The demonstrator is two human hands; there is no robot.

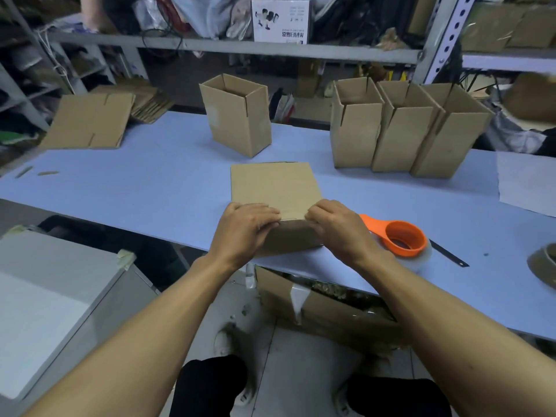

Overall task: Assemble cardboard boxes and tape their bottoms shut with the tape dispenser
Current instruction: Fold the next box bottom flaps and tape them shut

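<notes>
Head view shows a plain brown cardboard box point(275, 188) lying on its side near the front edge of the pale blue counter point(135, 188), its broad face up and its near end turned toward the person. The left hand point(245, 225) and right hand point(334, 225) curl over that near top edge, fingertips pinching at the seam where the end flaps meet; each hand is partly closed on cardboard, thumbs hidden underneath.

To do this fold well, the flaps should probably be pressed flat and square so their edges meet without a gap, with one hand holding them down while the other fetches the tape.

The orange-handled tape dispenser with its clear roll point(403, 239) lies just beside the right hand, within easy reach. A thin dark blade-like strip point(448, 254) lies beyond it. Farther back stand one open upright box point(237, 118) and three more open boxes in a row point(400, 133); a stack of flat folded cartons point(87, 121) waits at the far left.
</notes>
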